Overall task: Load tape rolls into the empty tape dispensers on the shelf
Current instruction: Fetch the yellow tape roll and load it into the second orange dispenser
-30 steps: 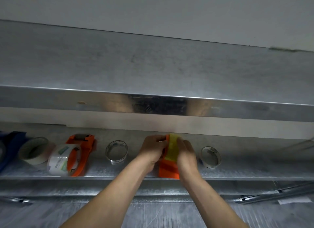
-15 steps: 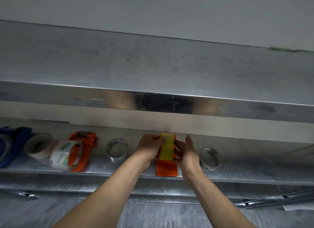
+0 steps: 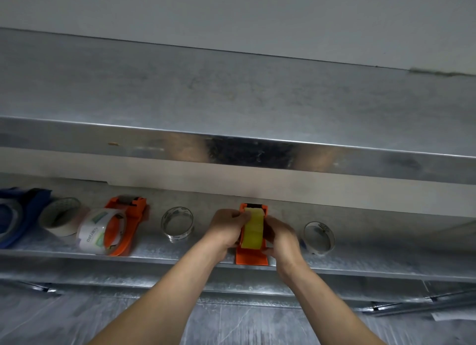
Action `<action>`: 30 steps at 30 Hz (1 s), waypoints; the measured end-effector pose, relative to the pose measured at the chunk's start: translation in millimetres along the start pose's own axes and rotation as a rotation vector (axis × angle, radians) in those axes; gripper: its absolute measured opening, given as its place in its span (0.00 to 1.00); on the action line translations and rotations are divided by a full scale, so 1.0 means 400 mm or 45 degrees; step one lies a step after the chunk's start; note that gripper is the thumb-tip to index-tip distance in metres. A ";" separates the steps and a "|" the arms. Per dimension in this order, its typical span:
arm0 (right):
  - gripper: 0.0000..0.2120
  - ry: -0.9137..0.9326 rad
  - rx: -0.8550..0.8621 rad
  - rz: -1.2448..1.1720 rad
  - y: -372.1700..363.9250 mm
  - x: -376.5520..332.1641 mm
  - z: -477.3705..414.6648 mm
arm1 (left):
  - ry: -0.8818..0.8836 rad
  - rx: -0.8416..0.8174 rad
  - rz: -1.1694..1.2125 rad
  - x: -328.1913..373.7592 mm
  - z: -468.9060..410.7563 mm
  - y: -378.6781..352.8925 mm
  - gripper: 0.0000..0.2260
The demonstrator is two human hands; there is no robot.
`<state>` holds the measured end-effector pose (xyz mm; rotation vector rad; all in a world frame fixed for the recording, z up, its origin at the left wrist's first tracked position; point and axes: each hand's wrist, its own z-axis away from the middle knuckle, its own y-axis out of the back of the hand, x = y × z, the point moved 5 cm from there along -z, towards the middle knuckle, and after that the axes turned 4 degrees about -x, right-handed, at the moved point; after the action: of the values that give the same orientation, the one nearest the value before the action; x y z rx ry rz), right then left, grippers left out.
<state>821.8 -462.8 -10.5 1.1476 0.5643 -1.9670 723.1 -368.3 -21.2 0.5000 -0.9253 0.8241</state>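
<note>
My left hand [image 3: 226,229] and right hand [image 3: 280,238] are both closed around the orange tape dispenser [image 3: 252,257] at the front edge of the metal shelf [image 3: 360,263]. My fingers curl round its sides and press the yellowish tape roll [image 3: 253,229] into its cradle. I judge this roll nearly seated; whether the tape end is threaded I cannot tell. Toward the left end, a second orange dispenser [image 3: 128,218] already carries a clear labelled roll [image 3: 96,232]. Loose rolls remain: a clear roll [image 3: 177,224] left of my hands, another clear roll [image 3: 319,235] to the right, and a beige roll [image 3: 60,220] beside a blue dispenser [image 3: 15,216] whose loading I cannot make out.
</note>
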 end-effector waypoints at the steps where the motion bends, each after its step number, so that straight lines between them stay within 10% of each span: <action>1: 0.12 0.002 -0.002 0.000 0.000 0.001 0.001 | 0.002 0.006 0.011 -0.003 0.000 0.000 0.11; 16: 0.09 0.030 -0.094 0.259 0.019 0.059 0.004 | 0.086 -0.017 0.006 -0.069 0.020 -0.010 0.19; 23: 0.05 -0.013 -0.076 0.257 0.025 0.065 -0.008 | 0.064 -0.129 -0.033 -0.081 0.029 -0.008 0.02; 30: 0.21 -0.137 -0.001 -0.044 0.029 0.092 -0.024 | 0.093 -0.115 0.045 -0.083 0.025 -0.011 0.04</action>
<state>825.3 -478.1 -47.2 1.0309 0.5320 -2.0439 710.5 -391.1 -44.3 0.3736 -0.9018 0.8234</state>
